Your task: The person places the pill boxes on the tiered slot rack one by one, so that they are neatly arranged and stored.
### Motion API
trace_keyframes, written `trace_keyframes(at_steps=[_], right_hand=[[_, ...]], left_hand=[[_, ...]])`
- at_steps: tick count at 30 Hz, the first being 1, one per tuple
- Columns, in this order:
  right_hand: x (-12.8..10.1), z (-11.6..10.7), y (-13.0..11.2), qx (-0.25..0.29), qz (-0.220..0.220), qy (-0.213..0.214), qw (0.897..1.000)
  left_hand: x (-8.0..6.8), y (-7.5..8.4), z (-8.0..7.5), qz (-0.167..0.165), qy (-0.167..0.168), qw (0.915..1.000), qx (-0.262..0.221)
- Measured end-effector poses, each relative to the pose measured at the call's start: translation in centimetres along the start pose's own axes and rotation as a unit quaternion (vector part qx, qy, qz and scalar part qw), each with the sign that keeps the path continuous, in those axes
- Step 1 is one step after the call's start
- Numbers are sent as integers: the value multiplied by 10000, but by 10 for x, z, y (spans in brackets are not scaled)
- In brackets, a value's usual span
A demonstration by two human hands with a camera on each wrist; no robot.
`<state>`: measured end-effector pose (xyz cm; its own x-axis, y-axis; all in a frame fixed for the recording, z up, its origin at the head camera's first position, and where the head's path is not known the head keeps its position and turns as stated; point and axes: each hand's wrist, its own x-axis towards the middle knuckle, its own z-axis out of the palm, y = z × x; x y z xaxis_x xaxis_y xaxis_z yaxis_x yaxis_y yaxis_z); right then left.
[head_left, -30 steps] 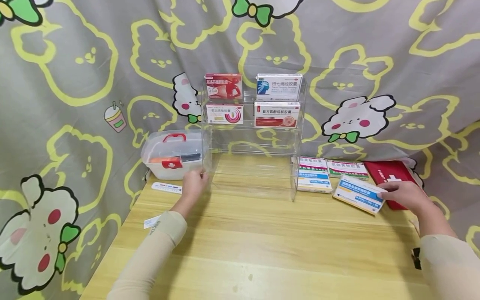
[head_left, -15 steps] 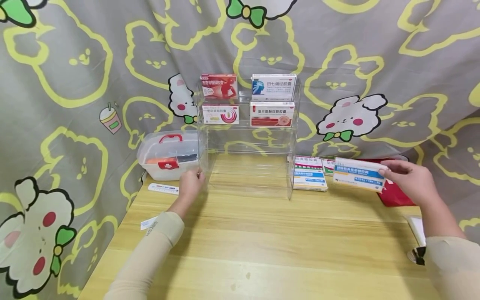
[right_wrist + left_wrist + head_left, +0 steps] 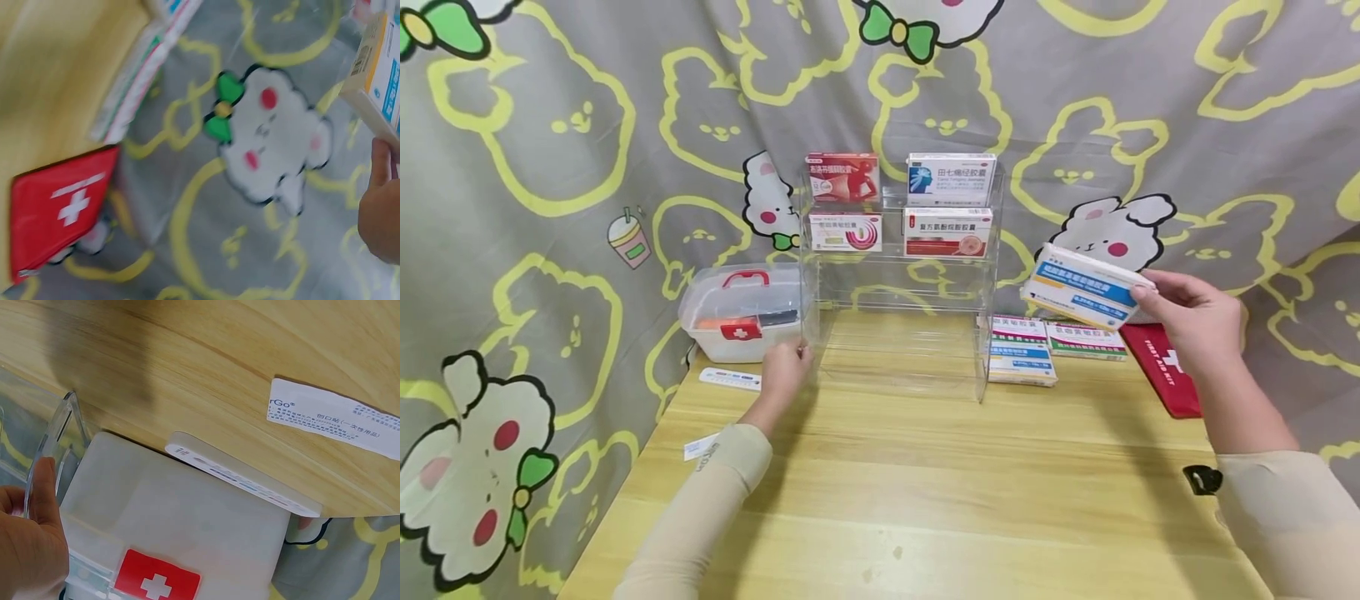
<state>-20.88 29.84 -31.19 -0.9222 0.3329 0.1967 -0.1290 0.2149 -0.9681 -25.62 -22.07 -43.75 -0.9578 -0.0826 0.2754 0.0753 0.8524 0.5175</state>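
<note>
While its fingers curl round one short end, the right hand [image 3: 1198,321] grasps a white medicine box with a blue band [image 3: 1084,286] and holds it in the air, tilted, its free end pointing toward the clear acrylic shelf rack [image 3: 901,275]. From the right wrist view only an edge of this box [image 3: 380,75] and part of the hand [image 3: 380,209] show at the frame's border. Below the hand, on the wooden table [image 3: 925,492], lies a red first-aid pouch [image 3: 1163,367] with a white cross. Just past the pouch, toward the rack, two flat stacks of medicine boxes [image 3: 1022,350] lie side by side. Nearer the person, beside the right sleeve, a small black object [image 3: 1202,479] sits on the table.

Across the rack, the left hand [image 3: 784,372] pinches the front edge of the rack's side wall, the thumb [image 3: 44,487] laid against the clear panel. Directly beyond this hand stands a translucent first-aid case [image 3: 741,312] with a red handle and a red cross label. Beside the hand a white thermometer-like strip [image 3: 730,378] lies on the table, and closer to the sleeve a small paper packet [image 3: 700,446].

Up on the rack, above both hands, four medicine boxes [image 3: 902,204] stand on the two upper tiers. A grey curtain with yellow rabbit outlines [image 3: 550,167] hangs behind everything.
</note>
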Motion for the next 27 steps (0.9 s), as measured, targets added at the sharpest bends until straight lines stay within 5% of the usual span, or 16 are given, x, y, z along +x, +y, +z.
trace_keyframes(at_steps=[4, 13, 27], right_hand=[[1, 27, -19, -355, -273, -157, 9989], [16, 93, -48, 231, -1003, -486, 9935], [31, 217, -55, -163, -791, -889, 9928]], left_hand=[[0, -2, 1, -140, -110, 9998, -71], [2, -4, 3, -115, -63, 9998, -126], [4, -4, 5, -11, 15, 10000, 43]])
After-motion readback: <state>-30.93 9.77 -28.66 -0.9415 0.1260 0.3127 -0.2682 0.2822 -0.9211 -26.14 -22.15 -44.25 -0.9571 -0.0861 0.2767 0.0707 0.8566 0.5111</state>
